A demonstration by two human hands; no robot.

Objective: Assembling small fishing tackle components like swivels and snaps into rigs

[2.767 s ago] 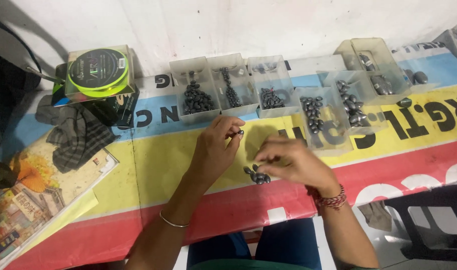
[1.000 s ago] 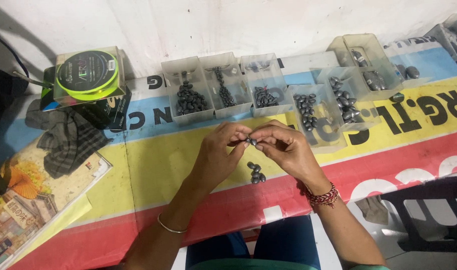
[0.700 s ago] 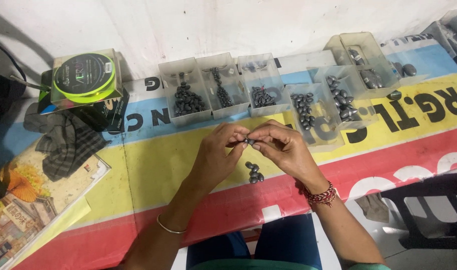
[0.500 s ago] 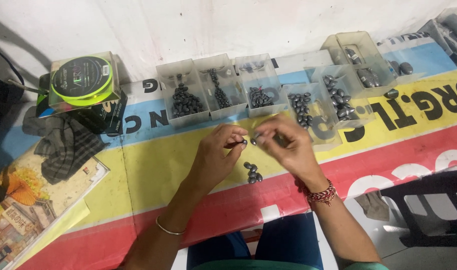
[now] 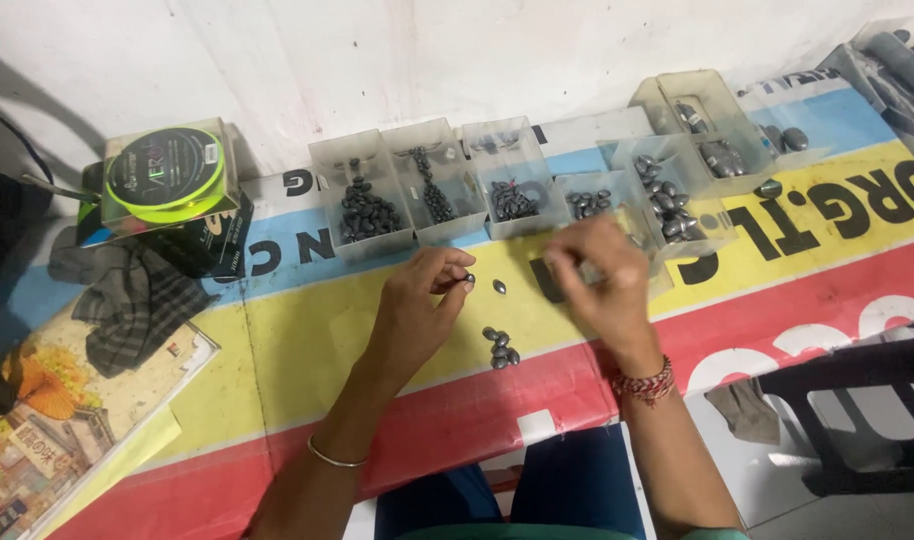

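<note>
My left hand (image 5: 417, 305) rests over the yellow band of the banner, its thumb and forefinger pinched on a small dark oval sinker (image 5: 469, 278). A second oval sinker (image 5: 499, 286) sits just to its right, between my hands. My right hand (image 5: 597, 275) is blurred and held further right, near the clear trays. Its fingertips are drawn together, and whether they hold anything is hidden by the blur. A small pile of dark sinkers (image 5: 500, 348) lies on the banner below and between my hands.
A row of clear plastic trays (image 5: 362, 205) with dark sinkers lines the back by the white wall. At the left are a boxed spool of green line (image 5: 167, 175), a grey cloth (image 5: 137, 300) and a picture book (image 5: 37, 430). A dark stool (image 5: 857, 400) stands at the right.
My hands, joined over one small piece, have drawn apart. The right hand swept to the right, while the left stays put with a sinker pinched.
</note>
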